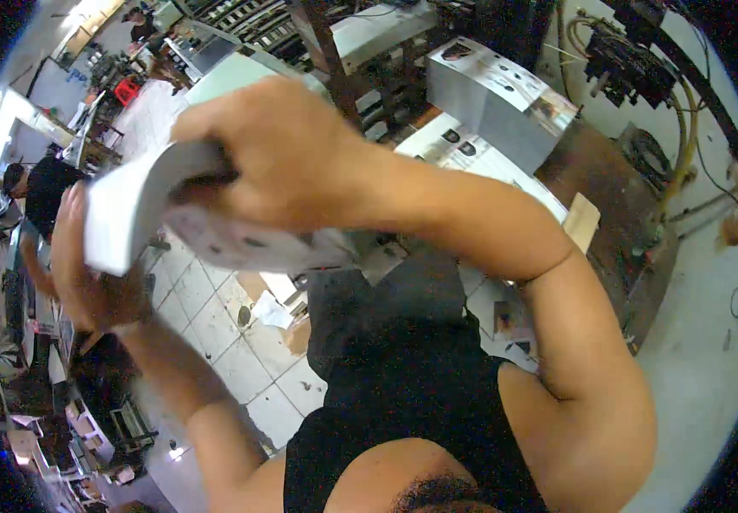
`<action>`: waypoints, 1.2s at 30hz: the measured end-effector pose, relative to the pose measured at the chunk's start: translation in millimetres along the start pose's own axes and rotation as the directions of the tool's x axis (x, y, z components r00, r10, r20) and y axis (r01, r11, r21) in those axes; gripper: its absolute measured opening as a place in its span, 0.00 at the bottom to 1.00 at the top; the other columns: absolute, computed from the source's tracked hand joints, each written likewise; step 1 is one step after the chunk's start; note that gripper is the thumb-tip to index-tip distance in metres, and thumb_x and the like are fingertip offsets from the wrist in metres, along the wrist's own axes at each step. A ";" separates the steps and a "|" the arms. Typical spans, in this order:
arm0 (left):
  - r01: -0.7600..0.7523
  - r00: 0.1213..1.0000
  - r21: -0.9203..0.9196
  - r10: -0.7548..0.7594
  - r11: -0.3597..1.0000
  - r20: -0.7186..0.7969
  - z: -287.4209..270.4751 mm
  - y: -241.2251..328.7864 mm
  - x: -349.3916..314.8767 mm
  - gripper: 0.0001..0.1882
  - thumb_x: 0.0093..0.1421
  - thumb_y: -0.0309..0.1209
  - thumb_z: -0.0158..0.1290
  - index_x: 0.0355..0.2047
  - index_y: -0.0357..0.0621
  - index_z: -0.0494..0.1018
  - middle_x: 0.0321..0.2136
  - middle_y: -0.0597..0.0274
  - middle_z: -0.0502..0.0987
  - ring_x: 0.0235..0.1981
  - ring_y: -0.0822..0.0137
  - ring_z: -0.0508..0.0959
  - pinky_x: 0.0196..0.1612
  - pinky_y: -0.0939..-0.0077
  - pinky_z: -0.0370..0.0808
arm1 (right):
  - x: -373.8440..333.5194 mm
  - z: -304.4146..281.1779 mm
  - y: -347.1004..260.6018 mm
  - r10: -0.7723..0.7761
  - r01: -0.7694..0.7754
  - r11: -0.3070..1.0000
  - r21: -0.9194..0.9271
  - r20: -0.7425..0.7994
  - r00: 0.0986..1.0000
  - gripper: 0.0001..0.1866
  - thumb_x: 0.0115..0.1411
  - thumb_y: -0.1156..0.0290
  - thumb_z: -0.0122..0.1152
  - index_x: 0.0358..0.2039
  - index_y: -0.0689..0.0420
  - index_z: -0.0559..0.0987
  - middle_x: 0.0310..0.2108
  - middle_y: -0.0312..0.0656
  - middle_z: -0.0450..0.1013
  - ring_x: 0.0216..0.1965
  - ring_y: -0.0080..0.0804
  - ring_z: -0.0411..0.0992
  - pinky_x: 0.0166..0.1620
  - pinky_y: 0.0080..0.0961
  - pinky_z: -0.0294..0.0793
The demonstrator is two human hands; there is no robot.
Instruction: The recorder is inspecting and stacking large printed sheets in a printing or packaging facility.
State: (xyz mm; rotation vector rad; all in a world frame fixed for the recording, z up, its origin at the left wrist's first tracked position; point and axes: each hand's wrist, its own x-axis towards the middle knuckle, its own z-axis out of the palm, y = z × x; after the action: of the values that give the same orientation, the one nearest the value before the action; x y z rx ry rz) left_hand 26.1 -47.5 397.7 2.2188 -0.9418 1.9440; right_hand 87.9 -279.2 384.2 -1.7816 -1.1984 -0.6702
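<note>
- Right hand is clenched over the top of a thick stack of printed sheets, fingers curled across its upper face and bending it down.
- Left hand grasps the same stack from below and at its left end, palm under the thick white edge, so the stack sits between the two hands, touching both.
- The stack's long axis runs from the left hand's end, low and to the left, across and under the right hand toward the right; the sheets curve over along that line.
- Both hands are on it; the right one covers more of it, the left one only its end.
- Just below the hands is the person's own dark sleeveless top, and under the stack a pale tiled floor with scraps of paper and card lying on it.
- Right of the right forearm, a flat pile of printed sheets lies on a brown worktable.
- Beyond that, farther right and up, a tall block of stacked printed paper stands on the same table.
- Far past the left hand, another person in dark clothes bends over work.
- Nothing stands between the hands and the stack.
</note>
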 end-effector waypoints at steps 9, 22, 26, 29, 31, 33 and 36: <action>0.406 0.762 -0.648 -0.630 0.644 -0.149 101.1 70.6 -33.9 0.56 0.44 0.49 0.65 0.62 0.42 0.41 0.63 0.54 0.44 0.62 0.54 0.52 0.59 0.46 0.56 | -8.2 -106.4 -14.5 -0.229 0.223 0.934 -0.280 0.012 0.973 0.03 0.45 0.79 0.56 0.19 0.65 0.73 0.18 0.55 0.70 0.20 0.48 0.71 0.27 0.36 0.70; 0.025 0.414 -0.032 -0.019 -0.999 0.910 173.1 199.9 -158.7 0.42 0.55 0.66 0.34 0.62 0.53 0.52 0.62 0.54 0.55 0.61 0.47 0.55 0.61 0.40 0.50 | -48.7 -168.9 23.9 0.168 -0.325 0.903 -0.282 -0.467 0.869 0.08 0.51 0.75 0.64 0.30 0.66 0.79 0.27 0.44 0.77 0.27 0.27 0.75 0.28 0.28 0.76; -0.127 0.513 -0.032 -0.094 -0.991 0.853 124.2 184.9 -111.5 0.46 0.52 0.70 0.36 0.63 0.54 0.50 0.63 0.53 0.51 0.62 0.44 0.52 0.61 0.36 0.47 | -118.4 -161.8 70.6 -0.191 -0.186 0.651 -0.736 -0.396 0.898 0.09 0.49 0.70 0.66 0.30 0.59 0.78 0.21 0.45 0.74 0.20 0.34 0.72 0.27 0.25 0.70; -0.031 0.345 -0.016 -0.026 -0.999 0.938 137.9 180.3 -108.6 0.55 0.43 0.76 0.38 0.64 0.55 0.49 0.64 0.54 0.50 0.63 0.44 0.51 0.60 0.35 0.47 | -183.2 -143.1 83.4 -0.044 -0.342 0.685 -0.643 -0.505 0.862 0.16 0.48 0.70 0.66 0.38 0.60 0.78 0.33 0.50 0.76 0.33 0.44 0.76 0.36 0.30 0.75; -0.072 0.252 0.073 0.052 -0.995 0.966 158.3 195.0 -128.1 0.55 0.41 0.77 0.38 0.61 0.53 0.55 0.61 0.55 0.58 0.60 0.49 0.58 0.59 0.42 0.54 | -220.3 -124.1 89.7 0.065 -0.477 0.732 -0.486 -0.648 0.759 0.17 0.48 0.72 0.67 0.39 0.63 0.77 0.33 0.52 0.76 0.34 0.40 0.76 0.37 0.29 0.75; -0.064 0.131 0.122 0.113 -0.991 0.985 176.9 207.2 -159.6 0.54 0.42 0.77 0.38 0.59 0.49 0.59 0.56 0.55 0.65 0.55 0.51 0.65 0.57 0.45 0.58 | -256.3 -106.6 91.1 0.221 -0.617 0.731 -0.292 -0.754 0.618 0.17 0.49 0.72 0.68 0.38 0.66 0.77 0.33 0.48 0.77 0.33 0.32 0.76 0.37 0.27 0.74; 0.015 0.066 0.233 0.234 -0.972 0.970 208.0 214.3 -198.8 0.51 0.46 0.75 0.38 0.58 0.48 0.59 0.53 0.54 0.68 0.51 0.52 0.68 0.55 0.45 0.62 | -301.5 -91.3 101.1 0.414 -0.611 0.766 0.198 -0.880 0.234 0.15 0.48 0.72 0.68 0.36 0.66 0.78 0.33 0.43 0.77 0.33 0.28 0.75 0.37 0.27 0.74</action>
State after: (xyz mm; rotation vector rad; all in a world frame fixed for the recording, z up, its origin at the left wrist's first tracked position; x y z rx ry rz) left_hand 105.4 -227.0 97.4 0.3823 0.1082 -0.7154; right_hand 64.9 -513.0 151.2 -1.4193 0.2574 -1.1257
